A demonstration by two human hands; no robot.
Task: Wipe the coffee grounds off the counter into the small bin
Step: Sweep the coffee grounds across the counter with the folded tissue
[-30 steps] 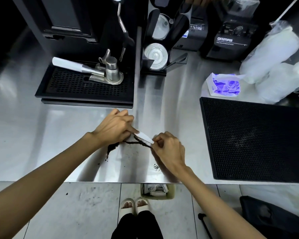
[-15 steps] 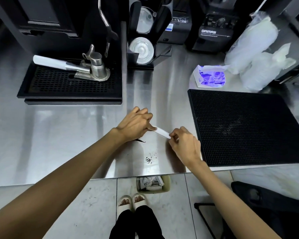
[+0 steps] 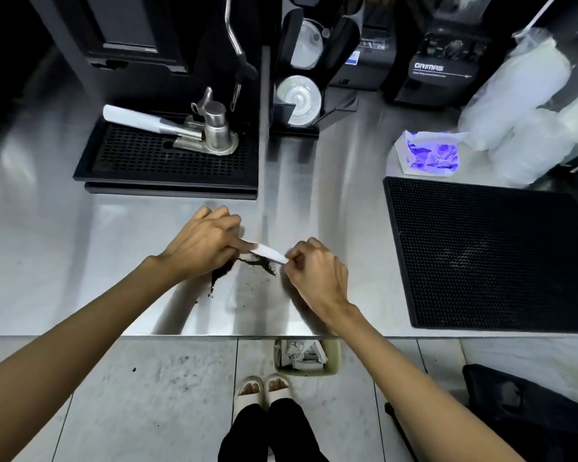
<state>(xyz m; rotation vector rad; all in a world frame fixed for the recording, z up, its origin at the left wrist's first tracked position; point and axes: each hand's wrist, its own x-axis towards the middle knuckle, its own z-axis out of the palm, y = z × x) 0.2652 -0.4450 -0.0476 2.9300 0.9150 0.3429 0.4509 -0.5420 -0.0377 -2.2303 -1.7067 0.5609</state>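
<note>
Dark coffee grounds [image 3: 257, 263] lie in a thin line and a small heap on the steel counter [image 3: 64, 261], with loose specks toward the front edge. A white tissue [image 3: 267, 252] is stretched over them between both hands. My left hand [image 3: 204, 243] pinches its left end and my right hand [image 3: 314, 271] pinches its right end. The small pale bin [image 3: 332, 358] stands on the floor just below the counter edge, under my right wrist, with crumpled paper inside.
An espresso machine drip tray [image 3: 167, 161] with a portafilter [image 3: 181, 128] sits behind the hands. A black rubber mat [image 3: 498, 255] covers the counter's right side. A tissue pack [image 3: 427, 155], a lid holder, grinders and plastic bags stand at the back.
The head camera has shifted, so the view moved. Both hands still hold the tissue; more of the grounds now show below it than half a second ago.
</note>
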